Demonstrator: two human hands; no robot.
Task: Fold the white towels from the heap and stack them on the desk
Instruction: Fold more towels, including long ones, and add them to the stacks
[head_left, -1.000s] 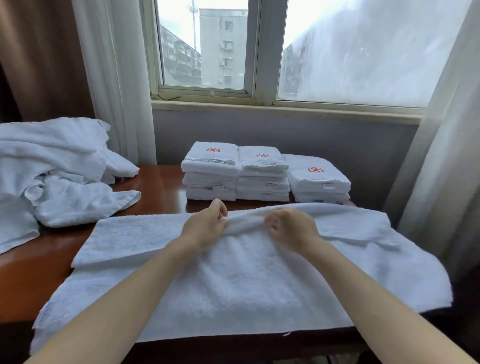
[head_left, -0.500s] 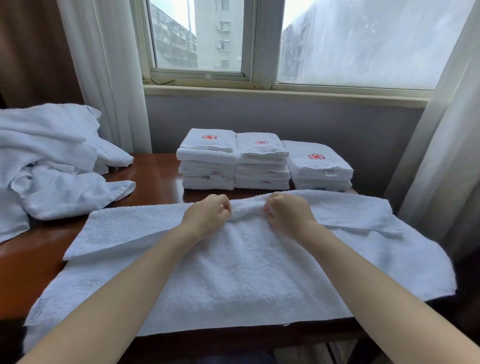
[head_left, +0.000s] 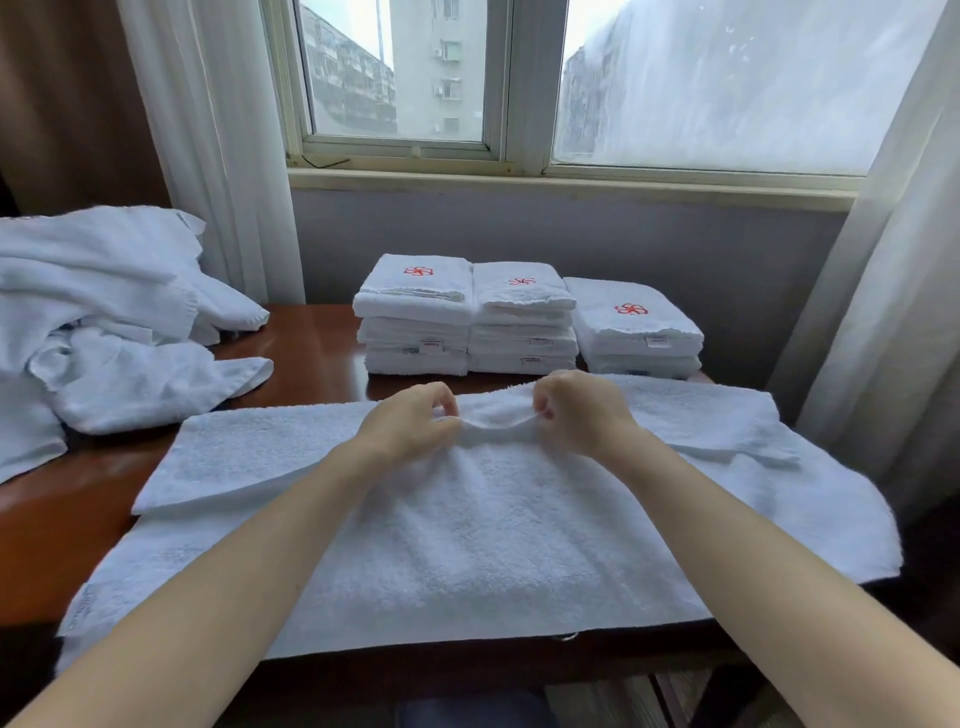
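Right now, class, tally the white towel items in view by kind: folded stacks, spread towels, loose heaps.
Stacks of folded white towels with red emblems: 3
White terry towel spread flat: 1
Heap of unfolded white towels: 1
Total: 5

We see soft, even daylight from far window (head_left: 395, 78); right pane hazy white. Glare streak on desk (head_left: 311, 343). Shadows faint. Curtains (head_left: 218, 130) bow at left and right edges.
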